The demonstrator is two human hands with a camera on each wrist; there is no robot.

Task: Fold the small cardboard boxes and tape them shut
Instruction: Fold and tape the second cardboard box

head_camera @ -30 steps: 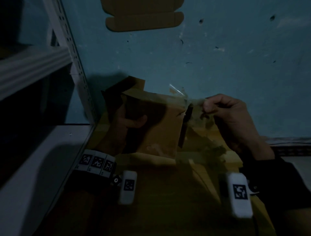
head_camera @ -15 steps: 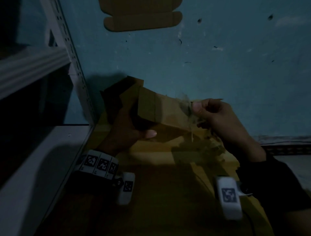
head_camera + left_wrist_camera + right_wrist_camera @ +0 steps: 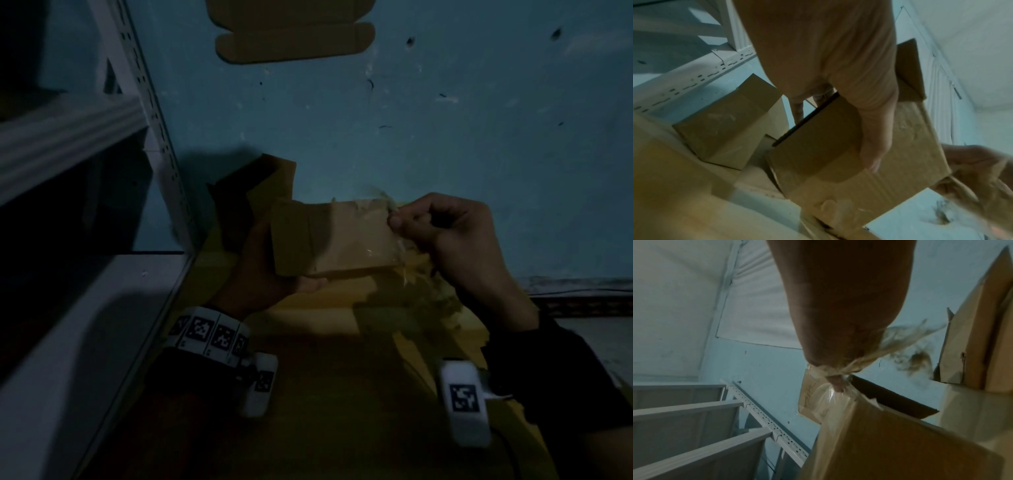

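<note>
A small brown cardboard box (image 3: 337, 236) is held in the air at the middle of the head view. My left hand (image 3: 270, 274) grips its left end, thumb along the lower edge; the left wrist view shows the thumb (image 3: 873, 139) lying across the box (image 3: 838, 162). My right hand (image 3: 442, 226) pinches crumpled clear tape (image 3: 394, 212) at the box's upper right corner. In the right wrist view the tape (image 3: 830, 391) wraps over the box's corner (image 3: 890, 443) from my fingertips. More tape (image 3: 407, 270) trails off the right end.
A grey metal shelf rack (image 3: 147, 113) stands at the left against the blue wall. A flat unfolded box blank (image 3: 294, 37) lies at the top. Another folded box (image 3: 725, 126) sits by the rack. Flat yellow-brown cardboard (image 3: 342, 394) lies under my hands.
The box has turned from standing on edge to lying with a broad face up. My left thumb has moved to its lower edge. The right hand has kept its pinch on the tape.
</note>
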